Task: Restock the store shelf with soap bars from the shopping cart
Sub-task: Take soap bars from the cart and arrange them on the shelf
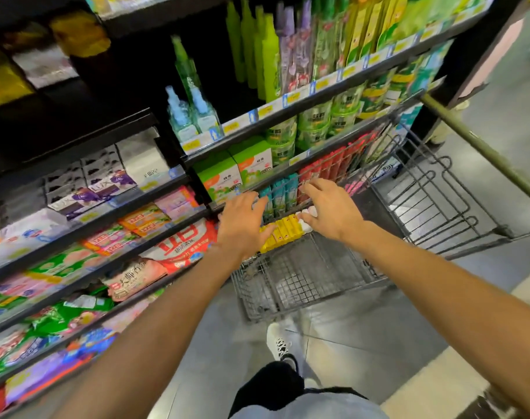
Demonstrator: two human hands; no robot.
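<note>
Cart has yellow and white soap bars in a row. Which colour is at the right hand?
The white bars, at the right end of the row, under the right hand's fingers. The yellow bars run from there towards the left hand.

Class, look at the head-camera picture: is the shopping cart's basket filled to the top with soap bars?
No: the cart shows mostly bare wire floor, with only one row of yellow soap bars at its far end.
</note>
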